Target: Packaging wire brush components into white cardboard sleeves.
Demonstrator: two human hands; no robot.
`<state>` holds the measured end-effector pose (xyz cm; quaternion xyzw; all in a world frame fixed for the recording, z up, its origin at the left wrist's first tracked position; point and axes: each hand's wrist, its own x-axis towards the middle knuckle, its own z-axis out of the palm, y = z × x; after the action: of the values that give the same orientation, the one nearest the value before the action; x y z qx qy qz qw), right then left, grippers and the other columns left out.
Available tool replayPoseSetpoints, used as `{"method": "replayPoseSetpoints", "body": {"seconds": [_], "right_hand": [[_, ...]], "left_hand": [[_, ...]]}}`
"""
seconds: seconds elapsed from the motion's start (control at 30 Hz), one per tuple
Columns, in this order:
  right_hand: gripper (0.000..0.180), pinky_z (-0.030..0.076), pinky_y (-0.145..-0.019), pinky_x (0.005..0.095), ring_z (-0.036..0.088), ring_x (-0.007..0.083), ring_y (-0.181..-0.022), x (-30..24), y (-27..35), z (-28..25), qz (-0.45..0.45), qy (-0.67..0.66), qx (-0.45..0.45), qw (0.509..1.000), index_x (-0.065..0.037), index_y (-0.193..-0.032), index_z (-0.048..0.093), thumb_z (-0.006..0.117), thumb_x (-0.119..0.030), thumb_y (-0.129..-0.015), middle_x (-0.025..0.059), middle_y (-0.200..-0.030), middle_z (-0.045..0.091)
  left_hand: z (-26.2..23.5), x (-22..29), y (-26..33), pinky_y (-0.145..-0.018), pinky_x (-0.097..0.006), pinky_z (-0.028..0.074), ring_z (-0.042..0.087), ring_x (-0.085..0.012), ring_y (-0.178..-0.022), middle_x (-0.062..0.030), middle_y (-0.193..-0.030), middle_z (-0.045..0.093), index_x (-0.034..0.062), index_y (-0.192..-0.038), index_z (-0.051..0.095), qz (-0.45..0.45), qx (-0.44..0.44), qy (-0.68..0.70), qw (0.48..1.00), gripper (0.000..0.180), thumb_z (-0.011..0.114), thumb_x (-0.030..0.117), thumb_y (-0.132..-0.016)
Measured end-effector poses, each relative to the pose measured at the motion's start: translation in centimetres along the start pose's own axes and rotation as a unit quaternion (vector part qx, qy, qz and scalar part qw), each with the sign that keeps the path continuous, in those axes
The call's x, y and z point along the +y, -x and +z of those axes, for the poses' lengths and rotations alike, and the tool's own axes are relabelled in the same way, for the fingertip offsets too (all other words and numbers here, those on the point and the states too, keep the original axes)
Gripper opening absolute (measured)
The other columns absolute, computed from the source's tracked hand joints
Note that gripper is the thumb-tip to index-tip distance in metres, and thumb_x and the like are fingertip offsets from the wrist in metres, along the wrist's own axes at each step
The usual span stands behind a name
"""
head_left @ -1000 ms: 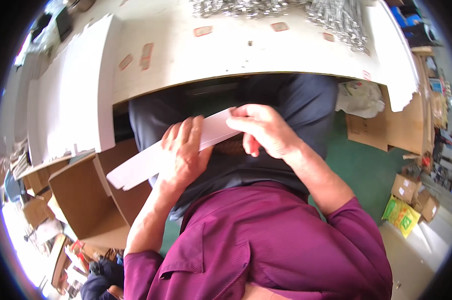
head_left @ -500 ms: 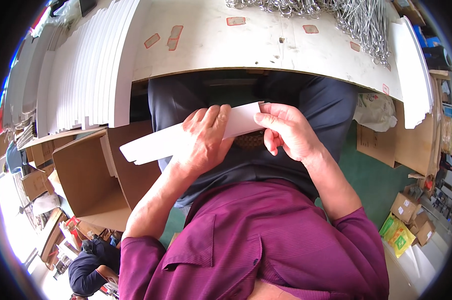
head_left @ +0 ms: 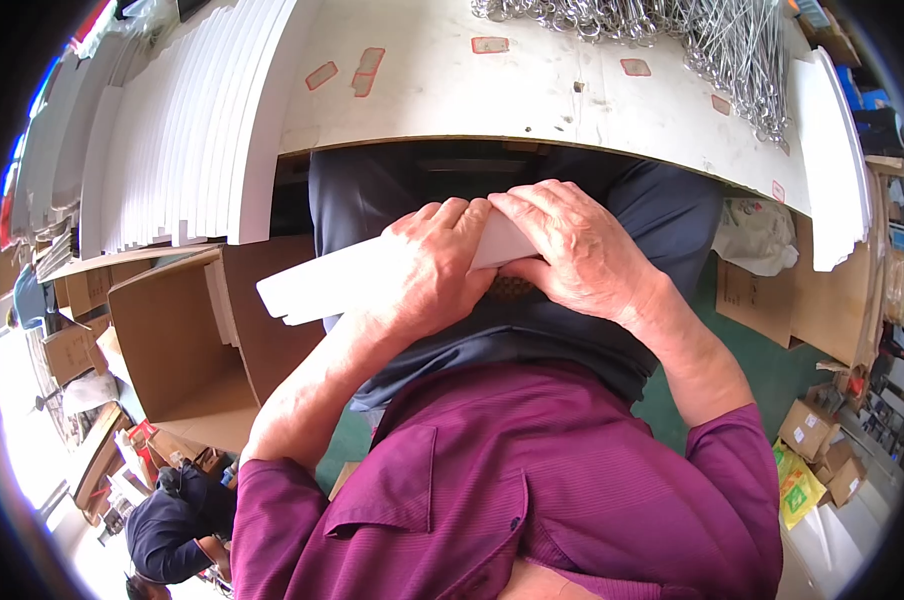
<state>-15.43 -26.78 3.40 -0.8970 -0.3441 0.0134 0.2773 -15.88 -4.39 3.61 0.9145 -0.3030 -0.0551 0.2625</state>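
A long, narrow white carton (head_left: 317, 283) lies slanted across my lap, its left end lower and nearer to me. My left hand (head_left: 434, 262) wraps over its middle, fingers across the top. At the right end my right hand (head_left: 577, 245) is closed around the carton, thumb underneath and fingers over the top, hiding that end. Between the two hands a short stretch of white surface shows. What is inside the carton cannot be seen.
A white table (head_left: 412, 95) stands ahead, with a heap of metal wire hooks (head_left: 737, 75) at its far right. White cartons (head_left: 167, 140) stand in a row at left, more (head_left: 840, 160) at right. An open cardboard box (head_left: 177, 335) sits at lower left. A person (head_left: 182, 525) is farther behind it.
My right hand has gone from pinching at the carton's right end to wrapping over it, closer to my left hand. The view has shifted slightly.
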Motion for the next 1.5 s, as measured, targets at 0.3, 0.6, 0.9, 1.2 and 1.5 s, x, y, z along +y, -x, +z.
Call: {"method": "replayPoseSetpoints", "body": {"seconds": [0.3, 0.6, 0.9, 1.2, 1.5], "right_hand": [[0.069, 0.051, -0.104, 0.045, 0.062, 0.0362, -0.115, 0.5, 1.5, -1.7, 0.033, 0.02, -0.01, 0.999, 0.002, -0.135, 0.06, 0.088, -0.017, -0.074, 0.0184, -0.127, 0.065], [0.061, 0.05, -0.1, 0.0432, 0.064, 0.0339, -0.111, 0.8, 1.7, -0.6, -0.006, 0.036, -0.024, 0.999, 0.006, -0.133, 0.06, 0.08, -0.026, -0.086, 0.0176, -0.122, 0.066], [0.071, 0.051, -0.103, 0.0448, 0.063, 0.036, -0.115, 1.6, 2.8, -4.4, 0.069, 0.057, -0.022, 0.996, 0.001, -0.139, 0.059, 0.087, -0.022, -0.077, 0.0184, -0.127, 0.066], [0.066, 0.052, -0.101, 0.0431, 0.064, 0.0331, -0.111, 2.7, 2.1, -6.7, 0.019, 0.11, 0.016, 0.994, 0.001, -0.136, 0.062, 0.083, -0.029, -0.081, 0.0168, -0.124, 0.067], [0.053, 0.052, -0.104, 0.0429, 0.063, 0.0338, -0.118, 9.3, -3.2, -6.4, 0.011, 0.125, 0.123, 0.984, -0.007, -0.133, 0.069, 0.083, -0.023, -0.084, 0.0146, -0.129, 0.069]], "left_hand": [[-1.0, -0.8, 1.0, -0.091, -0.046, 0.056, 0.068, -0.0384, -0.106, -0.0177, -0.112, 0.069, -0.0005, -0.125, 0.06, -0.008, 0.013, -0.021, 1.0, 0.063, 0.088, 0.018, -0.072], [-0.5, 0.7, -0.3, -0.091, -0.047, 0.056, 0.069, -0.0387, -0.106, -0.0187, -0.113, 0.069, -0.0011, -0.124, 0.061, -0.006, -0.03, 0.018, 0.999, 0.061, 0.088, 0.019, -0.074], [-2.5, -1.0, -0.6, -0.097, -0.049, 0.052, 0.065, -0.0407, -0.112, -0.0204, -0.12, 0.067, -0.0025, -0.131, 0.059, -0.01, -0.028, -0.032, 0.999, 0.067, 0.089, 0.023, -0.077], [-3.8, 0.5, -3.2, -0.101, -0.049, 0.05, 0.064, -0.0417, -0.116, -0.022, -0.122, 0.065, -0.0025, -0.135, 0.057, 0.028, 0.009, -0.042, 0.999, 0.065, 0.084, 0.027, -0.083], [-5.0, -4.1, -10.4, -0.098, -0.047, 0.052, 0.063, -0.0433, -0.116, -0.023, -0.121, 0.068, -0.0034, -0.135, 0.06, 0.065, 0.058, -0.068, 0.994, 0.059, 0.08, 0.021, -0.085]]}}
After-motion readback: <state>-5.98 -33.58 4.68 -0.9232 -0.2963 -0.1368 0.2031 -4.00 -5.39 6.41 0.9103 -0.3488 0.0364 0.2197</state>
